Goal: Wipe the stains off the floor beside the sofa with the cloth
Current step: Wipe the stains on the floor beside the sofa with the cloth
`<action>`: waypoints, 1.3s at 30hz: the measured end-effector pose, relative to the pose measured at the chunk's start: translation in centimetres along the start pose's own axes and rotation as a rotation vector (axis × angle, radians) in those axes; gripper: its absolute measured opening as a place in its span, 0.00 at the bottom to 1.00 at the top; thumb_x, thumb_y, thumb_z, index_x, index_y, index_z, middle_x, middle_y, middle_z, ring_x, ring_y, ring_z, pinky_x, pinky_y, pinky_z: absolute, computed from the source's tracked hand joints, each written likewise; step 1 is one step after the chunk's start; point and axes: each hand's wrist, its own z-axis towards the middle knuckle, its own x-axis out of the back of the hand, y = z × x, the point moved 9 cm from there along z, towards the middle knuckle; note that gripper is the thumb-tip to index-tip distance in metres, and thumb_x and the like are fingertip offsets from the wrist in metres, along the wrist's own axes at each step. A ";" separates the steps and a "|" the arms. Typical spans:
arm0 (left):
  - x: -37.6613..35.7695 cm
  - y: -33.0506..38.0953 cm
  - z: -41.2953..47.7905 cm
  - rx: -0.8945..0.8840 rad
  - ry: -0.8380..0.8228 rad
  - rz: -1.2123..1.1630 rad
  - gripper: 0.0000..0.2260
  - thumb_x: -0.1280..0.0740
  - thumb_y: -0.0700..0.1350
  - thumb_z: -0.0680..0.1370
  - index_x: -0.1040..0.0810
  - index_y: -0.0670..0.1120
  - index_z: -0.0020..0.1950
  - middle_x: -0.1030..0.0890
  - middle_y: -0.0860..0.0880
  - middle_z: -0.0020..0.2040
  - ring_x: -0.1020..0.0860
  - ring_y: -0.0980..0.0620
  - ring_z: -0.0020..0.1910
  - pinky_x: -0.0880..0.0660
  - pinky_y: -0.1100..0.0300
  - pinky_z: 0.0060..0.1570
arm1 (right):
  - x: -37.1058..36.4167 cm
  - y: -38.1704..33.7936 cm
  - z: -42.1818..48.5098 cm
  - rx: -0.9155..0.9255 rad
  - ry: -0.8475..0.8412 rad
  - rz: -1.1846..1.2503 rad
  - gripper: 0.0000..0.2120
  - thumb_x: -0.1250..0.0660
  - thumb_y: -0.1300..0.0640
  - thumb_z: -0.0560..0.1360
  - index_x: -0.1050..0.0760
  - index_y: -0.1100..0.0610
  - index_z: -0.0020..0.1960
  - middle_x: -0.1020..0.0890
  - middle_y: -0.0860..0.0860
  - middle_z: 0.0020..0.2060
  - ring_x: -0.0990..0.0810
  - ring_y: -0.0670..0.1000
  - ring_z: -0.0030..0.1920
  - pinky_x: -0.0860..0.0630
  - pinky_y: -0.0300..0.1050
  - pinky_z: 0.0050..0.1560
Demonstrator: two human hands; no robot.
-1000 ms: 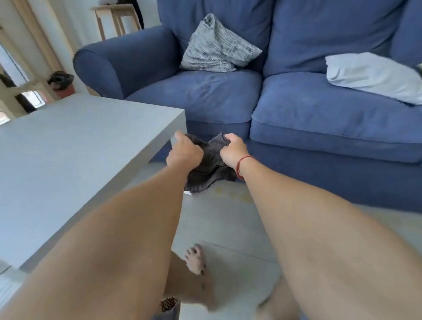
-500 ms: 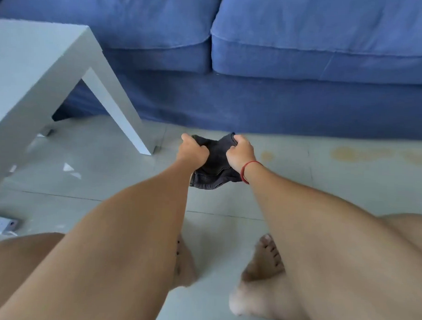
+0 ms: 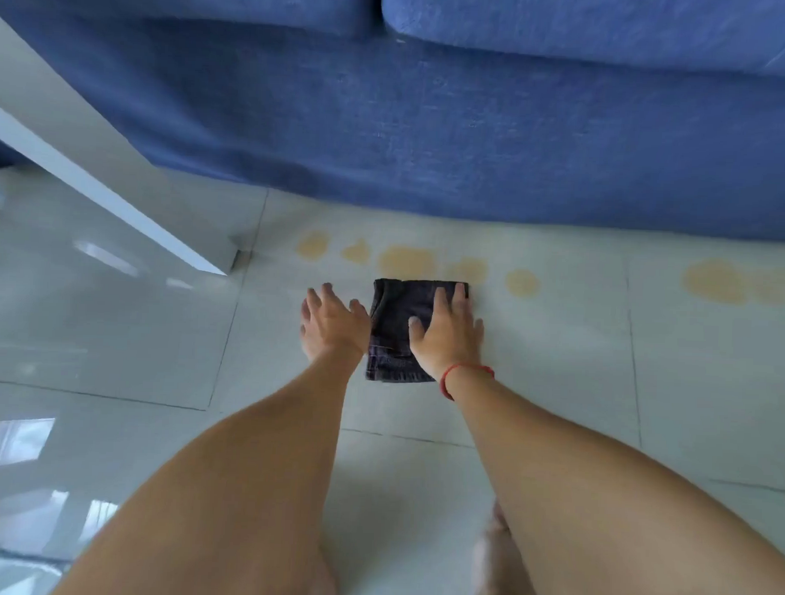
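A dark folded cloth (image 3: pixel 390 333) lies flat on the pale tiled floor (image 3: pixel 557 370) in front of the blue sofa (image 3: pixel 432 120). My right hand (image 3: pixel 447 335), with a red band at the wrist, rests palm down on the cloth's right half with its fingers stretched out. My left hand (image 3: pixel 332 326) lies flat on the tile at the cloth's left edge, fingers apart and holding nothing. Just beyond the cloth, a row of yellowish stains (image 3: pixel 407 262) runs along the sofa base. A larger stain (image 3: pixel 716 282) sits further right.
A white table's slanted leg (image 3: pixel 118 190) meets the floor to the left of the stains. My bare feet (image 3: pixel 501 563) are under my arms near the bottom edge. The tiles on the left are glossy with reflections.
Both hands held the bunched cloth in the air; now it lies folded on the floor. The right hand is flat on it and the left has let go. The view has dropped closer to the floor.
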 end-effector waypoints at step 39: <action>-5.5 -3.4 5.0 0.049 -0.223 0.104 0.31 0.53 0.59 0.80 0.66 0.56 0.78 0.69 0.48 0.78 0.68 0.45 0.77 0.67 0.41 0.72 | -5.6 -1.2 0.9 0.474 0.185 -0.326 0.24 0.48 0.46 0.80 0.38 0.49 0.75 0.36 0.47 0.75 0.42 0.58 0.76 0.48 0.63 0.74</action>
